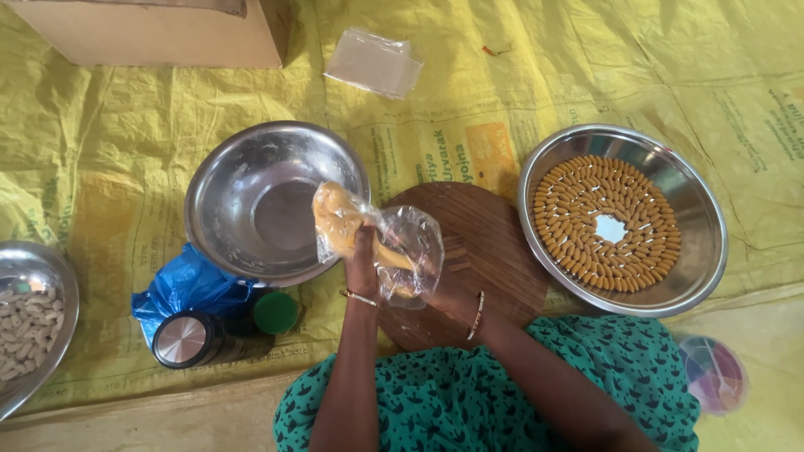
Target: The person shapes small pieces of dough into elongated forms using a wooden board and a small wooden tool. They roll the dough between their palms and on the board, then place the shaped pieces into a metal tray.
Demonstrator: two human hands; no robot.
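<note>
Green patterned garment at bottom edge. Left hand fingers closed round neck of clear plastic bag of yellow dough, frame centre, over round wooden board. Right hand cups bag underneath, grip hidden. Squeeze steadily, judged best.

Just beyond the grip, left of it, the empty steel bowl blocks the way. To the grip's right, the round wooden board lies bare and flat, passable up to the steel tray of arranged pieces. Below left, a blue bag, dark jar and green lid crowd together.
</note>
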